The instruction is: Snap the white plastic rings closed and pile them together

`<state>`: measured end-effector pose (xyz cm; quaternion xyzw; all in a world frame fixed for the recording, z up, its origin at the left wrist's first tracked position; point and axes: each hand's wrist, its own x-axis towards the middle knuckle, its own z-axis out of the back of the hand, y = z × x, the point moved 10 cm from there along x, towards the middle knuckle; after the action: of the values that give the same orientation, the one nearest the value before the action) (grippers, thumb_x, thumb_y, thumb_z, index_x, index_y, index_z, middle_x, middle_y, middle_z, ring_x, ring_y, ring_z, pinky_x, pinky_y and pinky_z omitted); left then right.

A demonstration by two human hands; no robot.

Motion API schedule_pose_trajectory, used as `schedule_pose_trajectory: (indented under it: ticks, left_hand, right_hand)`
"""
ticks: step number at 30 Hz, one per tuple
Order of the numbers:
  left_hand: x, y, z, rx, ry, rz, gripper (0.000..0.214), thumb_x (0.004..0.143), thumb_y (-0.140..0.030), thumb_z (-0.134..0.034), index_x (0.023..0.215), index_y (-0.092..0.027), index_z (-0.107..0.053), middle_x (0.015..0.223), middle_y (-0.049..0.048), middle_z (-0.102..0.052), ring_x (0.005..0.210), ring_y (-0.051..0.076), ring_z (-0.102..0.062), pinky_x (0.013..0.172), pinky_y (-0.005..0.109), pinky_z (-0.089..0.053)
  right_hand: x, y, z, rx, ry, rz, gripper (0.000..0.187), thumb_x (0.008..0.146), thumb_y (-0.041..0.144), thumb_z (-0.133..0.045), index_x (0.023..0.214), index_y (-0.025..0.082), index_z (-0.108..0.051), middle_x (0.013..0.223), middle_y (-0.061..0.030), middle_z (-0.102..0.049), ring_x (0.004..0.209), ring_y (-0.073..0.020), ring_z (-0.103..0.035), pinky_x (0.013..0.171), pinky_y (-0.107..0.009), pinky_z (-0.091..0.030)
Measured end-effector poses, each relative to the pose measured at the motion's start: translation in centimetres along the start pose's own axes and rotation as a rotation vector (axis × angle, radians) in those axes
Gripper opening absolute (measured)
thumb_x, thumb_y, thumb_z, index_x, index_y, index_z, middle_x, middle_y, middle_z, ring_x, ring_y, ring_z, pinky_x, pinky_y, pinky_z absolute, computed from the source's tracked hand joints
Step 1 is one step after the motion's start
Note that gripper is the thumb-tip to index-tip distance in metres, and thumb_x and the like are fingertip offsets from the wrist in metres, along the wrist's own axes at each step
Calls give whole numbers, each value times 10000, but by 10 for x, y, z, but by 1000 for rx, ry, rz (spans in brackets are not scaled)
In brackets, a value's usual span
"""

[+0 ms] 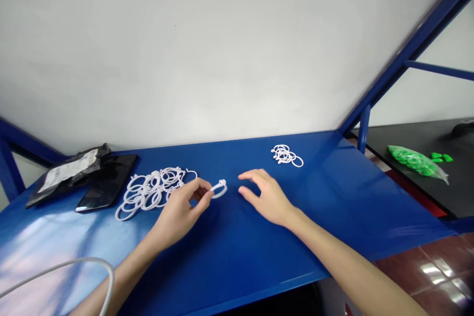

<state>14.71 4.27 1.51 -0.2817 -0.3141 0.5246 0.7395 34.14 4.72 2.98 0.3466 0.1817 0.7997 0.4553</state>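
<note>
Green pieces fill a clear bag (414, 160) lying on its side on the black side table (461, 177), well apart to the right. A few loose green pieces (440, 158) sit just beside it, outside the bag.

Black pouch (68, 173) with a white label lies at the far left of the blue desk (333, 197). Contents cannot be seen. A flat black slab, phone-like (107, 182), rests against it, screen dark.

Rings are not in any container. The large loose pile of white rings (151, 190) is spread flat on the desk, left of centre, with many overlapping. The small heap of white rings (286, 155) is nearer the wall, right of centre, well apart from the big pile.

Single ring (219, 188): white, thin, round, plastic-looking, with a small lump on its upper rim. It is held about mid-desk, just right of the big pile, between the two hands. Cannot tell whether it touches the desk.

Left hand (181, 210): grip pinched on the single ring, thumb and fingertips closed around its left edge, wrist low over the desk.

Right hand (266, 195): grip released, holding nothing. The palm faces down, with the fingers spread and slightly curved toward the ring, near it but not touching.

White cable (74, 266) loops across the near-left corner.
</note>
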Motion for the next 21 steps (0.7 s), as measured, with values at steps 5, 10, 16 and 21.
schedule_pose_trajectory:
  ticks: [5,10,16,21]
  left_hand:
    - [-10,-3,-50,-522,225,132,305,979,-499,-564,958,-195,-586,760,-8,-661,666,147,-652,699,295,-533]
    - [-10,0,-55,-619,183,159,297,962,-482,-612,1001,-188,-596,781,-6,-649,677,138,-635,700,292,-541]
    - [-14,-4,-47,-547,126,129,242,971,-435,-608,987,-195,-625,906,14,-662,664,113,-616,674,271,-523]
    - [-18,-8,-51,-457,157,85,229,979,-427,-598,988,-202,-638,871,18,-673,691,132,-610,662,269,-501]
  right_hand:
    - [-11,14,-24,347,97,-88,120,1014,282,-597,1094,248,-679,1062,-14,-778,984,-179,-735,897,-320,-566]
    - [-12,1,-30,520,103,-218,110,990,319,-646,1075,248,-649,966,13,-810,908,-172,-775,845,-289,-577]
    - [-13,6,-31,406,115,-152,13,971,249,-667,967,245,-679,913,19,-800,825,-160,-761,735,-254,-554]
    - [-15,12,-26,262,52,-39,75,963,171,-657,930,236,-677,857,19,-787,740,-149,-742,665,-238,-532]
